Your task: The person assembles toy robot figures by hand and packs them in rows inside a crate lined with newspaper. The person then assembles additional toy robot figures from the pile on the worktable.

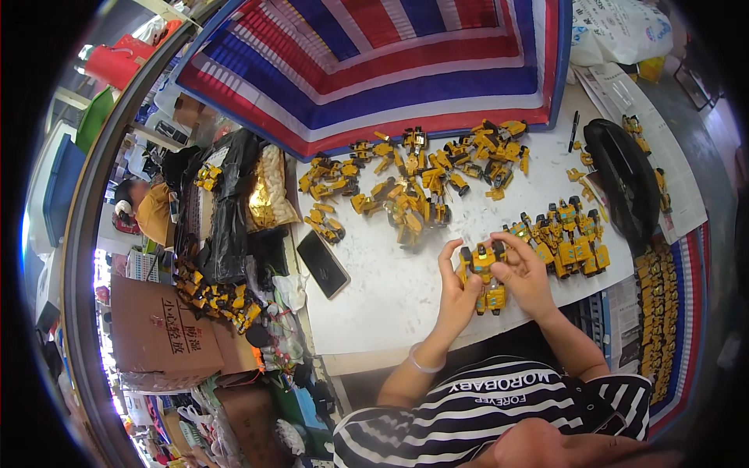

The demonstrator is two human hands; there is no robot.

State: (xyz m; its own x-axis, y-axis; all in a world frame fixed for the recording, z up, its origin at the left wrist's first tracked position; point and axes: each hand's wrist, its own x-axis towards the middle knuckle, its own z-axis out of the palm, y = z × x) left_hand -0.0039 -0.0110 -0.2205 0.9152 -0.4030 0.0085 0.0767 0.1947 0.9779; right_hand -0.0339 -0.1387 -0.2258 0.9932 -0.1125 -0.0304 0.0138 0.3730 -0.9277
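Note:
Between my two hands is a yellow toy robot (488,269) with black wheels, held upright over the near part of the white table. My left hand (457,285) grips its left side, thumb against the body. On the other side my right hand (524,273) is closed round it, thumb on the front and fingers at the top. Just right of my right hand, more yellow toy robots (569,238) stand close together in rows. Beyond my hands lies a loose pile of yellow toy pieces (413,187), some folded, some with wheels showing.
A big crate lined with striped cloth (421,105) lies tipped at the table's far side. A black phone (323,265) rests at left, a black bag (620,183) and a pen (574,129) at right. Left of the table are a cardboard box (156,331) and clutter. Lower right, a crate holds rowed toys (659,320).

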